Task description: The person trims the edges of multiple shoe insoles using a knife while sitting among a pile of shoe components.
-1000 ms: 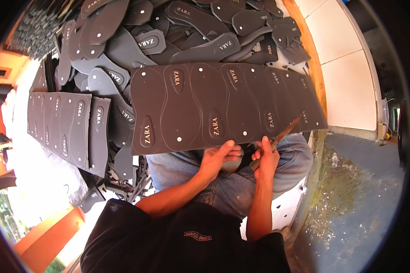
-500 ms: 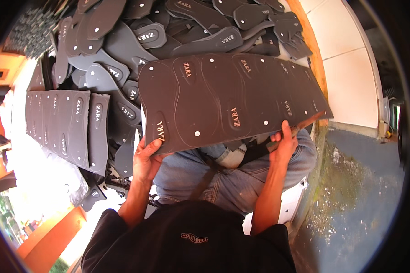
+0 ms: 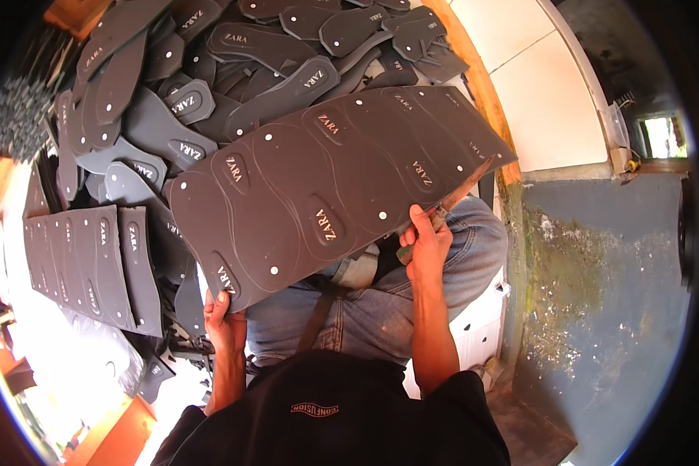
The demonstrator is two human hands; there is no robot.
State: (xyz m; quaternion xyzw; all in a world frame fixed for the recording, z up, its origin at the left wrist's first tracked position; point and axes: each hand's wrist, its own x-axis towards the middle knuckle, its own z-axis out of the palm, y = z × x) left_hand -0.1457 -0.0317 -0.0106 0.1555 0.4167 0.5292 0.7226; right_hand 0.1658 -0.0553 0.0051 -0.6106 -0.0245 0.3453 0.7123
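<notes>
A wide dark sheet (image 3: 287, 194) with printed, embossed insole outlines spreads tilted above my lap, its right end raised. My left hand (image 3: 224, 322) pinches its lower left corner, thumb on top and fingers beneath. At the near edge, right of the middle, my right hand (image 3: 427, 241) grips a knife (image 3: 464, 186) with a brownish blade; the blade points up and right beside the sheet's right end. Part of a green handle shows below the fingers. My right thumb lies against the sheet's edge, and the fingers under it are partly hidden.
Many loose dark cut-out insoles (image 3: 283, 97) pile up beyond the sheet. More uncut sheets (image 3: 78, 264) lie at the left. A wooden edge (image 3: 474, 78) borders the pile on the right, beside white tiles (image 3: 544, 93) and a stained grey floor (image 3: 598, 264).
The sheet has shifted left and tilted, its left corner lower and its right end higher. Both hands moved left with it, the left one also down. The camera view has turned slightly.
</notes>
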